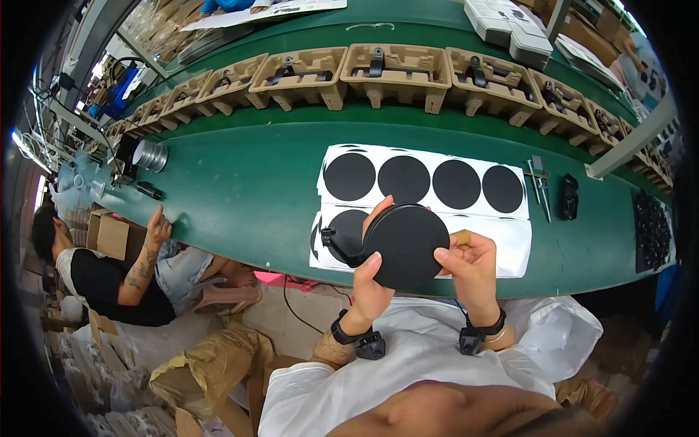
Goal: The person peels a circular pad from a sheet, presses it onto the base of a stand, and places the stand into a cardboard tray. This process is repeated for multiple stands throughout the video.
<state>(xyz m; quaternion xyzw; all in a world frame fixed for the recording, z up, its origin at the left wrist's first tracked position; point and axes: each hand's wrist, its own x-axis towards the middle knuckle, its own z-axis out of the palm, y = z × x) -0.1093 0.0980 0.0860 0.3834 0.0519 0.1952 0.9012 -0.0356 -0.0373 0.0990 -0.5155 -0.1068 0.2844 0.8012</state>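
1. Your left grip (373, 288) clasps a flat, round black disc (408, 247), probably so its face points at you.
2. Your right grip (473, 268) has its thumb on the edge; can't tell if it's pinching.
3. Disc's up over white paper sheets with black circles (456, 184), likely kept handy on the green desk (240, 189).
4. Tan moulded trays (397, 90) line up beyond, guess that frees your elbows.

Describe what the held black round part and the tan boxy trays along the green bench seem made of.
Held black round part: matt, perhaps plastic or with a foam facing; its face is evenly dull. Tan boxy trays: likely moulded paper pulp, matt, given their cardboard colour and formed walls.
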